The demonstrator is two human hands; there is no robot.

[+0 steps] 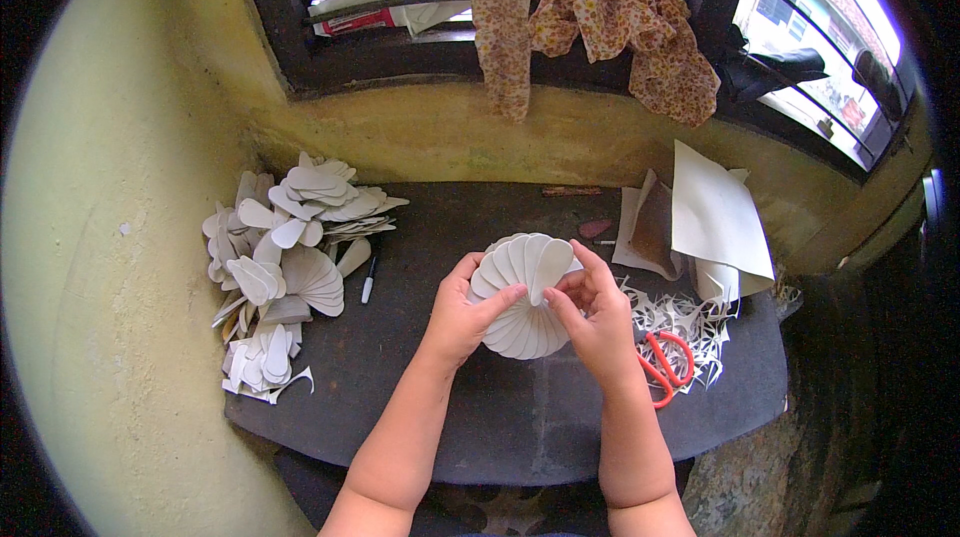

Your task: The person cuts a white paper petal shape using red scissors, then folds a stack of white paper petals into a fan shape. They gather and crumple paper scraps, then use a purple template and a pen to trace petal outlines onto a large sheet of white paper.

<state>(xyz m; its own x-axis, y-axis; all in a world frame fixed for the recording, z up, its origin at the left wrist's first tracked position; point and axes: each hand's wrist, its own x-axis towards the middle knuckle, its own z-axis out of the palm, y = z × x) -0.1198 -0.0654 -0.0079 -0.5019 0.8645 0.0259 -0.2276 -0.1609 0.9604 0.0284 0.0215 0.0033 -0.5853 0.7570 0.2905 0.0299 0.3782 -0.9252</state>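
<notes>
Over the dark table [350,387], both hands [458,319] [602,322] half-curled, pinching fanned white teardrop pieces [522,334]

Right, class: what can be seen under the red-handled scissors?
Thin white offcuts show around the scissors, with dark tabletop beyond. The scissors' blades can't be made out, and whatever lies directly beneath the scissors is covered.

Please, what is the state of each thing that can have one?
Left hand: gripping the petal fan
Right hand: gripping the petal fan
Petal fan: spread, pieces overlapping
Petal pile: loosely heaped
Pen: lying down
Red-handled scissors: lying, blades hidden
Scraps: tangled, heaped
White sheet: curved
Patterned cloth: hanging
</notes>
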